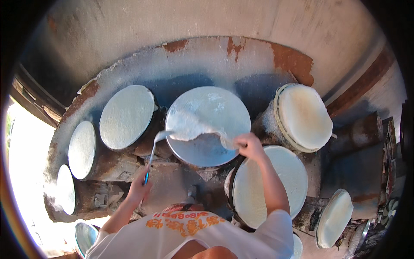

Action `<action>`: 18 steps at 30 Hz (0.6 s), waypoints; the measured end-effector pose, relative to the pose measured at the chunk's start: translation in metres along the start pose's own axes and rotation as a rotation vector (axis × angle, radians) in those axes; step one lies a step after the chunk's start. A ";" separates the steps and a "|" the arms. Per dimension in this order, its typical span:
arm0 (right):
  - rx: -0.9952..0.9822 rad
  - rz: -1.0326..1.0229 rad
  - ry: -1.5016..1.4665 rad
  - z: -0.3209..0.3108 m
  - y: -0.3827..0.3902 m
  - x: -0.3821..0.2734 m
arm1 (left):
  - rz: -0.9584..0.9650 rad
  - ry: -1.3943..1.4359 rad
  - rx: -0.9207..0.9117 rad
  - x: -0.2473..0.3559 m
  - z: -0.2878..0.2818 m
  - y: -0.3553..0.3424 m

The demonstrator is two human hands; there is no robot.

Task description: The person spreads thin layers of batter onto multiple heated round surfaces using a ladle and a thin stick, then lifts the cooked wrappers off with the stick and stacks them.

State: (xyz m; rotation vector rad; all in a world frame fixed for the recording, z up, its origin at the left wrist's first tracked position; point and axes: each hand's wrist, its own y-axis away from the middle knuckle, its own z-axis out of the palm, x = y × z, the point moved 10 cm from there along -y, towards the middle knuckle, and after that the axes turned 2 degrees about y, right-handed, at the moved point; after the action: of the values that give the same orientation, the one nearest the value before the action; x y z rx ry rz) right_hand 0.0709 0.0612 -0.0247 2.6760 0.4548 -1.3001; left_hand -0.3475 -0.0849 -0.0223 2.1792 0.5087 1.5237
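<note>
A thin, pale sheet (189, 126) spans the griddle (207, 153); blur obscures its folds. At the griddle's right edge, the right hand (250, 146) clamps its fingers on the sheet. Below the griddle's left side, the left hand (139, 186) closes its fingers round a scraper (152, 154), its head blurred, contact with the sheet unclear. Right of the griddle, a disc (308, 116) hides a basket's (281, 120) inside.

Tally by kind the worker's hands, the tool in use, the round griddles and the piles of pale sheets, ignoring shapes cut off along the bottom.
Hands (left hand, right hand): 2
Blue-handled tool: 1
Round griddles: 5
Piles of pale sheets: 2
Total: 10
</note>
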 end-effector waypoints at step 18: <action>0.207 -0.078 0.289 0.069 0.106 -0.077 | 0.134 0.297 -0.331 0.027 -0.021 0.029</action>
State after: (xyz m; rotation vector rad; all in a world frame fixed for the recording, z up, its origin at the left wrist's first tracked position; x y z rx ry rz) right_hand 0.0095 -0.0718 -0.0085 3.0669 0.4839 -1.0307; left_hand -0.3568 -0.0920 0.0205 1.7762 0.1831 1.8679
